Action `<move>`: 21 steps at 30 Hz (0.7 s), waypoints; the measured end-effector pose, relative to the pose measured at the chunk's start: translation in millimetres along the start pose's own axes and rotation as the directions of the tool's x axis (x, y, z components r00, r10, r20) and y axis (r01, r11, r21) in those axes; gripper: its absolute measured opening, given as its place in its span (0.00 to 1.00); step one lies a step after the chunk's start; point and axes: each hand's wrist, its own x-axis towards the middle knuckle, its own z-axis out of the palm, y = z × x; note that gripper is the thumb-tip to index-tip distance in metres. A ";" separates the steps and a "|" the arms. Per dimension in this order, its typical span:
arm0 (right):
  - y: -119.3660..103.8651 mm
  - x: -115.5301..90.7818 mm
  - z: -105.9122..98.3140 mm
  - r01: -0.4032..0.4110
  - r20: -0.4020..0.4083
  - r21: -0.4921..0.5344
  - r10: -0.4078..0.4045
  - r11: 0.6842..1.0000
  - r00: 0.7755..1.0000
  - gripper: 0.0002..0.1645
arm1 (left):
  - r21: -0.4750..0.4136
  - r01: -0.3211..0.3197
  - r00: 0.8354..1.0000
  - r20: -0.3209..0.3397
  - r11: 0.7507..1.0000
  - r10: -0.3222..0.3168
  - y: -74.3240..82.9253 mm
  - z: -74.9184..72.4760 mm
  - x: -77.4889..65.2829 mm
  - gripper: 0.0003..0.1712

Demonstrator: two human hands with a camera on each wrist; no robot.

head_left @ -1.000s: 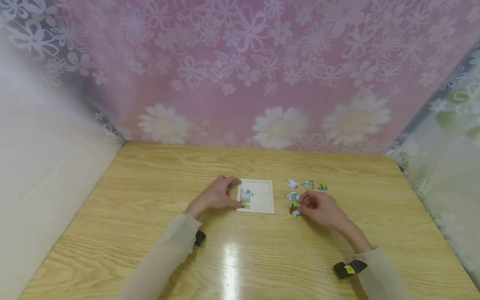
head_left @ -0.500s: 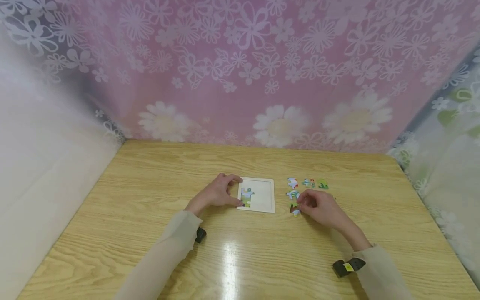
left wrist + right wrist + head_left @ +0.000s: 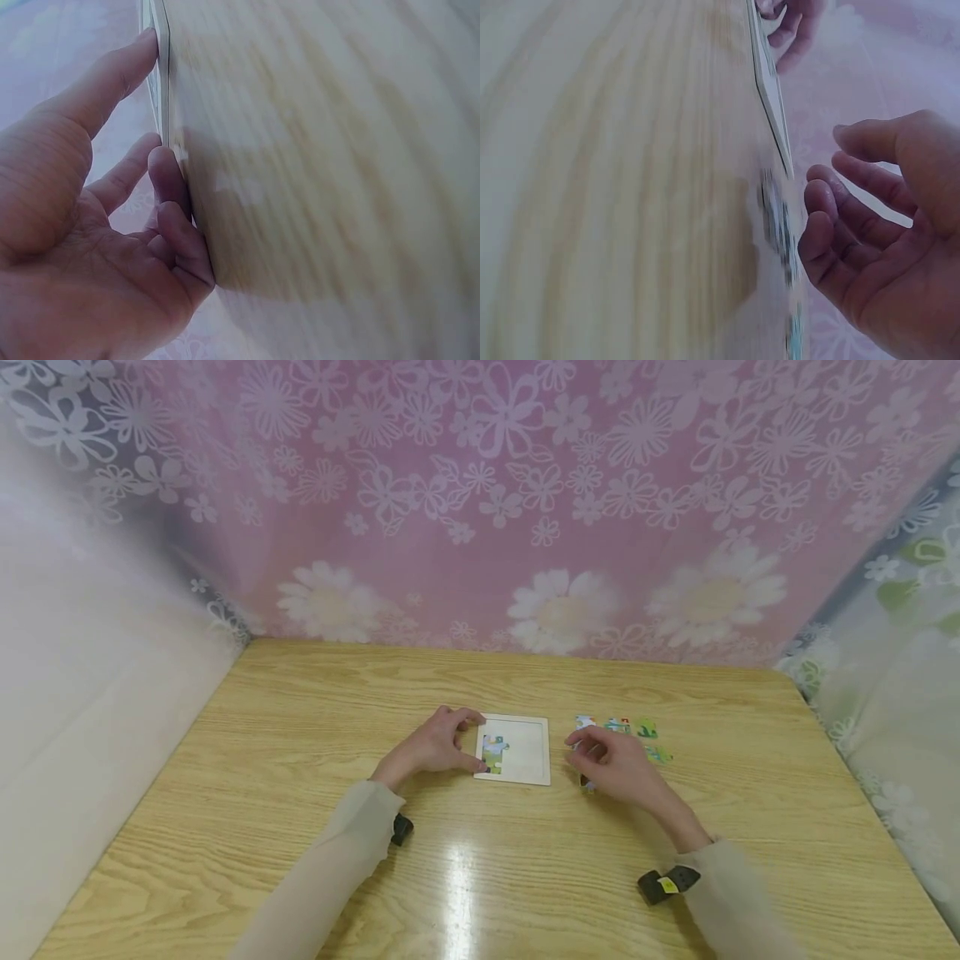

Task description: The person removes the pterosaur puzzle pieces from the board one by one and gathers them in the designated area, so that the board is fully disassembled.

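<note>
A square white puzzle tray (image 3: 527, 748) lies on the wooden table, with joined jigsaw pieces (image 3: 493, 755) along its left side. My left hand (image 3: 435, 744) holds the tray's left edge, thumb at the near corner and a finger at the far one. In the left wrist view the thumb (image 3: 124, 73) rests on the tray's rim, other fingers curled beside it. To the tray's right, my right hand (image 3: 621, 765) hovers over loose pieces, hiding some. Its thumb (image 3: 870, 140) and fingers stay apart with nothing between them in the right wrist view.
Several loose jigsaw pieces lie around the right hand: one at the back left (image 3: 585, 721), a green piece (image 3: 647, 727), another green piece (image 3: 660, 754) and a partly covered piece (image 3: 586, 785). A flowered curtain (image 3: 450, 527) hangs behind the table (image 3: 337, 685).
My right hand has moved left and slightly away from the body, off the nearest loose piece; its fingers have spread. A green piece at the right came into view. The left hand has stayed at the tray.
</note>
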 end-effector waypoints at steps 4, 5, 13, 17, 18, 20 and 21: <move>-9.7 9.1 9.1 0.012 -0.016 0.039 -0.012 0.999 1.000 0.11 | 0.008 -0.003 1.000 -0.002 1.000 0.003 -0.4 -0.2 0.7 0.42; -11.6 11.6 11.3 0.015 -0.020 0.046 -0.014 0.999 1.000 0.11 | 0.010 -0.003 1.000 -0.004 1.000 0.004 -0.5 -0.2 0.9 0.42; -23.7 30.6 27.8 0.002 0.021 0.096 -0.004 0.995 1.000 0.12 | 0.013 0.013 1.000 -0.009 1.000 -0.013 -0.1 0.6 2.6 0.42; -25.2 37.7 36.1 0.010 0.032 0.114 -0.013 0.993 0.999 0.11 | 0.001 0.026 1.000 -0.012 1.000 -0.026 1.4 0.3 1.6 0.42; -26.2 39.0 37.7 0.013 0.032 0.118 -0.017 0.993 0.999 0.11 | -0.001 0.030 0.999 -0.012 1.000 -0.030 1.7 0.3 1.3 0.41; -29.2 40.7 39.7 0.018 0.034 0.119 -0.022 0.993 0.999 0.11 | 0.000 0.035 0.999 -0.013 0.999 -0.035 1.9 0.1 0.9 0.41; -30.5 41.6 40.6 0.020 0.035 0.116 -0.024 0.993 0.999 0.11 | 0.002 0.035 0.999 -0.012 0.999 -0.035 2.1 0.1 0.8 0.41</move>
